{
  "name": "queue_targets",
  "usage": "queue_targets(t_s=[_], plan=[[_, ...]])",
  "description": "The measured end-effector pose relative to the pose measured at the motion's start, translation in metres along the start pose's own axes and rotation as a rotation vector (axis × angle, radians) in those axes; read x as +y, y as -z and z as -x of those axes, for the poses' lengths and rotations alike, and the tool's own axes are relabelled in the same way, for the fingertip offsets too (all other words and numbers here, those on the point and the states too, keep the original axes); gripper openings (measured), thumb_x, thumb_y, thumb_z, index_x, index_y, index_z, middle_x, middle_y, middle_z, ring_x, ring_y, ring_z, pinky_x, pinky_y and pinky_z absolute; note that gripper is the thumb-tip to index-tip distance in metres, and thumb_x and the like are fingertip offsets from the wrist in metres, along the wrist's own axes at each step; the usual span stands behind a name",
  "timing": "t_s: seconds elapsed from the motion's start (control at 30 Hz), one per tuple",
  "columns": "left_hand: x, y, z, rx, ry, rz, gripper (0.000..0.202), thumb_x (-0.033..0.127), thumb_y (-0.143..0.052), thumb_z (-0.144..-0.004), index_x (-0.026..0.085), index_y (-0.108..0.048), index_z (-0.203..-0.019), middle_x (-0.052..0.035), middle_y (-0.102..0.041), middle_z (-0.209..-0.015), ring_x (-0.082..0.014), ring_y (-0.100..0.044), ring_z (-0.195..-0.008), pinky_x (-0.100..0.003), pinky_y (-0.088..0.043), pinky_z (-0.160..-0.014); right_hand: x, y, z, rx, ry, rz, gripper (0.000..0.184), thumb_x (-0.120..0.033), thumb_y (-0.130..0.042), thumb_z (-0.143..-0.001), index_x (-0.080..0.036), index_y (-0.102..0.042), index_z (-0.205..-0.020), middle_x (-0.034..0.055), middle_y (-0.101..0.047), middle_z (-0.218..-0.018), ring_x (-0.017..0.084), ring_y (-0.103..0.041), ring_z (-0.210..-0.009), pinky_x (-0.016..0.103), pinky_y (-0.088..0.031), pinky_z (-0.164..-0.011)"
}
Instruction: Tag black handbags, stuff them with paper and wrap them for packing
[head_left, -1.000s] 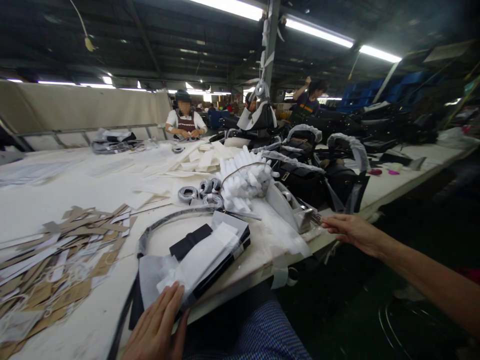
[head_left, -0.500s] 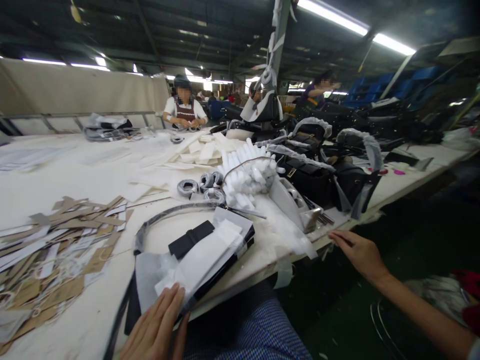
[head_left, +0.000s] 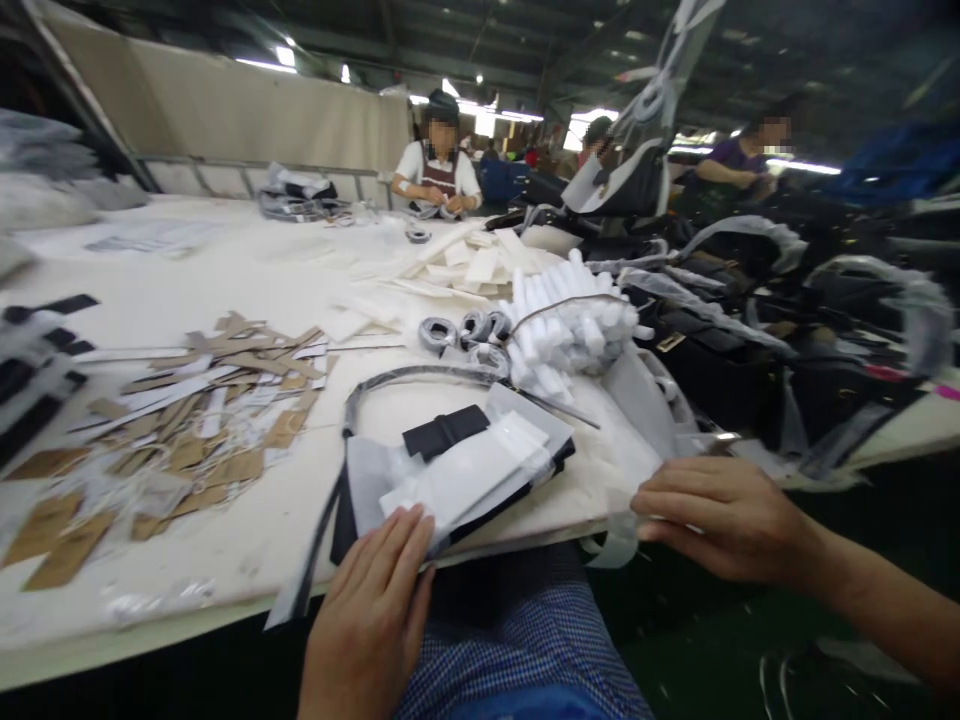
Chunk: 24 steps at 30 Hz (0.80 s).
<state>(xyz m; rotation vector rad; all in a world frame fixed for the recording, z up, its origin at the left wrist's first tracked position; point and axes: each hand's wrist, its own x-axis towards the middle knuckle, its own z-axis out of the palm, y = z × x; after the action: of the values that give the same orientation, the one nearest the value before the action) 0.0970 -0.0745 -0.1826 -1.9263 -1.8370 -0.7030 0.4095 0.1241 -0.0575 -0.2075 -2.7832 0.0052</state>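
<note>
A black handbag (head_left: 341,530) lies flat near the table's front edge. Its long strap (head_left: 420,372), in clear wrap, loops behind it. White foam sheets (head_left: 469,475) and thin paper cover much of it, and a black belted flap (head_left: 445,432) shows at the back. My left hand (head_left: 375,610) rests its outstretched fingers on the near edge of the white sheets. By the table edge, my right hand (head_left: 727,520) has thumb and fingers pinched together; whatever lies between them is hidden. Just left of those fingertips, a translucent strip (head_left: 619,540) hangs from the edge.
Brown and white paper tags (head_left: 225,400) are heaped at the left. Rolled wrapped straps (head_left: 439,335) and a banded bundle of white foam tubes (head_left: 574,315) stand behind the handbag. More black bags (head_left: 712,370) crowd the right. A co-worker (head_left: 439,165) sits across the table.
The view has swung left, so things sit further right. My right hand has come nearer along the table edge, toward the hanging strip. My left hand stays on the white sheets.
</note>
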Motion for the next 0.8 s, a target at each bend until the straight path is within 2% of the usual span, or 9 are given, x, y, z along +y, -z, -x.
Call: queue_targets(t_s=[0.07,0.2,0.3,0.4,0.57,0.8], plan=[[0.004,0.002,-0.001,-0.041,0.045,0.017,0.04,0.016,-0.051,-0.095,0.017,-0.056,-0.134,-0.0077,-0.062,-0.137,-0.0247,-0.058,-0.124,-0.04,-0.045,-0.106,-0.003,-0.01,-0.044,-0.07,0.083,-0.158,0.007,-0.027,-0.065,-0.091,-0.022,-0.066,-0.096,0.0025,-0.068,-0.074,0.015,-0.061,-0.064,0.026,-0.045,-0.06],[0.007,0.001,-0.001,-0.082,0.114,0.093,0.041,0.013,-0.05,-0.094,0.016,-0.056,-0.134,-0.0081,-0.06,-0.139,-0.0252,-0.055,-0.129,-0.042,-0.047,-0.106,-0.005,-0.036,-0.128,-0.22,0.281,-0.379,0.015,-0.032,-0.061,-0.094,-0.021,-0.063,-0.084,0.0003,-0.061,-0.067,0.013,-0.056,-0.061,0.026,-0.037,-0.057],[0.008,0.001,0.001,-0.089,0.142,0.12,0.042,0.013,-0.05,-0.094,0.017,-0.056,-0.135,-0.0071,-0.059,-0.141,-0.0255,-0.054,-0.13,-0.043,-0.048,-0.106,-0.004,-0.059,-0.181,-0.341,0.402,-0.431,0.023,-0.036,-0.06,-0.094,-0.02,-0.062,-0.077,-0.0004,-0.06,-0.066,0.012,-0.056,-0.063,0.024,-0.036,-0.058],[0.009,-0.001,0.001,-0.077,0.155,0.135,0.042,0.014,-0.049,-0.094,0.017,-0.057,-0.135,-0.0063,-0.059,-0.141,-0.0247,-0.054,-0.13,-0.043,-0.049,-0.107,-0.001,-0.081,-0.221,-0.465,0.469,-0.423,0.027,-0.037,-0.061,-0.092,-0.02,-0.062,-0.072,-0.0004,-0.062,-0.067,0.011,-0.056,-0.062,0.024,-0.035,-0.058],[0.01,-0.005,0.003,-0.049,0.162,0.116,0.04,0.015,-0.048,-0.094,0.018,-0.06,-0.132,-0.005,-0.061,-0.139,-0.0236,-0.056,-0.128,-0.04,-0.05,-0.106,-0.001,-0.112,-0.267,-0.653,0.526,-0.325,0.025,-0.037,-0.066,-0.087,-0.02,-0.065,-0.07,-0.0007,-0.066,-0.067,0.011,-0.056,-0.059,0.024,-0.029,-0.054],[0.008,-0.007,0.004,0.001,0.146,0.114,0.037,0.017,-0.047,-0.094,0.016,-0.062,-0.129,-0.0051,-0.062,-0.138,-0.0242,-0.057,-0.127,-0.038,-0.051,-0.104,-0.01,-0.133,-0.294,-0.832,0.549,-0.135,0.017,-0.037,-0.074,-0.08,-0.023,-0.073,-0.072,-0.0016,-0.071,-0.068,0.012,-0.055,-0.058,0.025,-0.024,-0.053]])
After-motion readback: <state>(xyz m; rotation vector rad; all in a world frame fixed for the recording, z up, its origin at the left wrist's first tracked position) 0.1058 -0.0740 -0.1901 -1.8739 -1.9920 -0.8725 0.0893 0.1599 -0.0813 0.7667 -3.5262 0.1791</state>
